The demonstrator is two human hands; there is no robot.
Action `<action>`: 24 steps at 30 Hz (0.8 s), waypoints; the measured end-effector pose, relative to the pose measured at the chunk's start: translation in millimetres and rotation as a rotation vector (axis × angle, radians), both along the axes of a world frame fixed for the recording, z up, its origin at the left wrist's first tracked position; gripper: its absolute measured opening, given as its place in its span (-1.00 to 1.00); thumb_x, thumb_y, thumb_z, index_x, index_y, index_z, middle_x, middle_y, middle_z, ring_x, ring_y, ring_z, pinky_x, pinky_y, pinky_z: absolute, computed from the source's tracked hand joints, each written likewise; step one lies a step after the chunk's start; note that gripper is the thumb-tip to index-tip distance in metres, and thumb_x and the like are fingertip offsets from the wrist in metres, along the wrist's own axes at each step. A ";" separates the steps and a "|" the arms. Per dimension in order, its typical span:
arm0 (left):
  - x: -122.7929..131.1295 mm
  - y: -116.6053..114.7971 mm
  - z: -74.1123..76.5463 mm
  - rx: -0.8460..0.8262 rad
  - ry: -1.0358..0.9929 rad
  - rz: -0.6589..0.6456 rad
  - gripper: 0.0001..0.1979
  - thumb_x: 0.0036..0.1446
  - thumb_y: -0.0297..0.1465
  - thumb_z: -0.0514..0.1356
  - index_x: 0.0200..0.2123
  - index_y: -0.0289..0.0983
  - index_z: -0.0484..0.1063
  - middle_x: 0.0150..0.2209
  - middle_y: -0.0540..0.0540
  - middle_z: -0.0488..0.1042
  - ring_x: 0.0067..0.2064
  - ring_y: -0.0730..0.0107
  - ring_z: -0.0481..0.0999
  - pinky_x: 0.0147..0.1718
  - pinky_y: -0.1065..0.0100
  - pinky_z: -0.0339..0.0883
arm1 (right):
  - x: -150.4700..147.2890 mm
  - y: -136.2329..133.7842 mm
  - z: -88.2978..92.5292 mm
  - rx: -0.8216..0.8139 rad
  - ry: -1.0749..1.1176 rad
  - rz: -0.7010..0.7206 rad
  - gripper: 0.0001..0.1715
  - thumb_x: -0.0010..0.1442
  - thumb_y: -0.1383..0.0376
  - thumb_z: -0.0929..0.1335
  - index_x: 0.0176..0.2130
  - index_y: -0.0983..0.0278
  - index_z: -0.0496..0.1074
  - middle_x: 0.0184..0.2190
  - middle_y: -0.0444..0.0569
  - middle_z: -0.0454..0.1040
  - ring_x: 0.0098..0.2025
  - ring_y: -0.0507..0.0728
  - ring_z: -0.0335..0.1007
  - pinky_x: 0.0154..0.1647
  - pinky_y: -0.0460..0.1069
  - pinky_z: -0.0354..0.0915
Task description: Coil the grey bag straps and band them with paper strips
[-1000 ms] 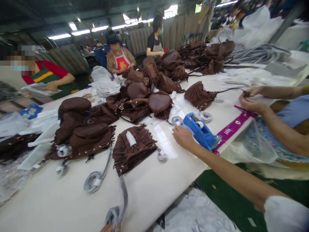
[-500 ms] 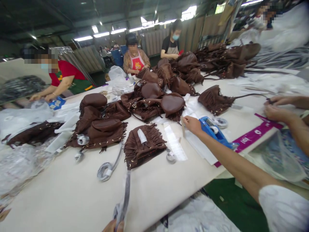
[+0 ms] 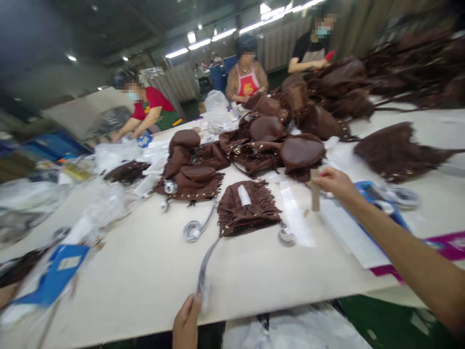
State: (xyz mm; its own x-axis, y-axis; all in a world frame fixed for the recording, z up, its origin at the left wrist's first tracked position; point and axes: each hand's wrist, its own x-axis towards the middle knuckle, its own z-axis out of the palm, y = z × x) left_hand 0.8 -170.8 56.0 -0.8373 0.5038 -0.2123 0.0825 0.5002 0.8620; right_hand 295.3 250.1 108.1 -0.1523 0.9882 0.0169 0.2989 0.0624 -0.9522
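My left hand (image 3: 187, 317) is closed around a grey-wrapped bag strap (image 3: 206, 264) at the table's front edge. The strap runs up to a brown fringed bag (image 3: 249, 208) lying flat, with a white wrapped piece (image 3: 244, 195) on top. A coiled grey strap (image 3: 286, 235) rests at the bag's right corner, and another coil (image 3: 192, 231) lies to its left. My right hand (image 3: 336, 184) pinches a short tan strip, apparently tape (image 3: 315, 191), above the table. A blue tape dispenser (image 3: 385, 203) sits beside my right forearm, partly hidden by it.
More brown bags (image 3: 269, 128) are heaped across the middle and back. Clear plastic (image 3: 105, 206) and a blue dispenser-like object (image 3: 60, 274) lie at left. A white sheet (image 3: 300, 218) and purple band (image 3: 450, 245) are at right. Three co-workers stand beyond the table.
My view has swung left, so things appear further right. My right hand now holds the tan strip clear of the dispenser. My left hand still grips the strap, now stretched straighter.
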 end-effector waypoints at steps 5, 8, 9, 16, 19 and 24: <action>0.1 16.0 16.1 0.290 -0.413 -0.010 -0.61 0.05 -0.11 0.23 -0.28 -0.36 0.52 -0.33 -0.15 0.54 -0.22 0.18 0.48 -0.18 0.23 0.36 | -43.6 -80.6 -2.0 -0.027 -0.071 0.673 -0.76 0.13 0.15 0.38 -0.24 0.25 0.40 -0.46 -0.07 0.50 -0.38 0.08 0.40 -0.34 -0.04 0.25; -1.8 14.7 10.0 0.358 -0.425 -0.015 -0.68 0.09 -0.17 0.22 -0.32 -0.35 0.51 -0.37 -0.11 0.49 -0.30 0.31 0.42 -0.25 0.31 0.32 | -84.9 -147.4 -19.2 -0.217 0.033 0.958 -0.71 0.20 0.09 0.34 -0.22 0.26 0.40 -0.36 -0.03 0.52 -0.29 0.09 0.44 -0.26 -0.04 0.30; -1.9 13.4 7.7 0.363 -0.416 -0.024 -0.69 0.11 -0.18 0.21 -0.34 -0.35 0.50 -0.38 -0.10 0.47 -0.31 0.34 0.40 -0.26 0.33 0.30 | -99.1 -169.0 -27.3 -0.320 0.098 1.017 -0.69 0.20 0.07 0.33 -0.22 0.27 0.37 -0.33 -0.01 0.53 -0.28 0.09 0.45 -0.26 -0.03 0.32; -3.9 7.3 5.2 0.339 -0.359 -0.116 -0.73 0.18 -0.21 0.14 -0.37 -0.32 0.39 -0.40 -0.02 0.38 -0.34 0.42 0.30 -0.29 0.39 0.21 | -170.0 -266.4 -81.1 -0.764 0.179 1.156 -0.66 0.21 0.02 0.28 -0.23 0.24 0.24 -0.58 -0.17 0.48 -0.67 -0.03 0.30 -0.67 -0.16 0.19; -4.1 4.9 9.5 0.288 -0.274 -0.116 -0.71 0.16 -0.18 0.16 -0.41 -0.30 0.35 -0.44 0.02 0.32 -0.37 0.44 0.26 -0.34 0.41 0.17 | -188.1 -276.0 -87.6 -0.794 0.173 1.160 -0.74 0.21 0.10 0.28 -0.31 0.25 0.23 -0.59 -0.15 0.49 -0.68 -0.04 0.27 -0.69 -0.18 0.16; -3.6 0.3 11.3 0.207 -0.223 -0.135 -0.67 0.14 -0.12 0.16 -0.45 -0.28 0.30 -0.48 0.05 0.26 -0.41 0.46 0.20 -0.41 0.43 0.11 | -210.2 -276.1 -84.8 -0.900 0.176 1.101 -0.78 0.16 0.17 0.33 -0.38 0.27 0.27 -0.60 -0.11 0.51 -0.69 -0.05 0.27 -0.70 -0.18 0.16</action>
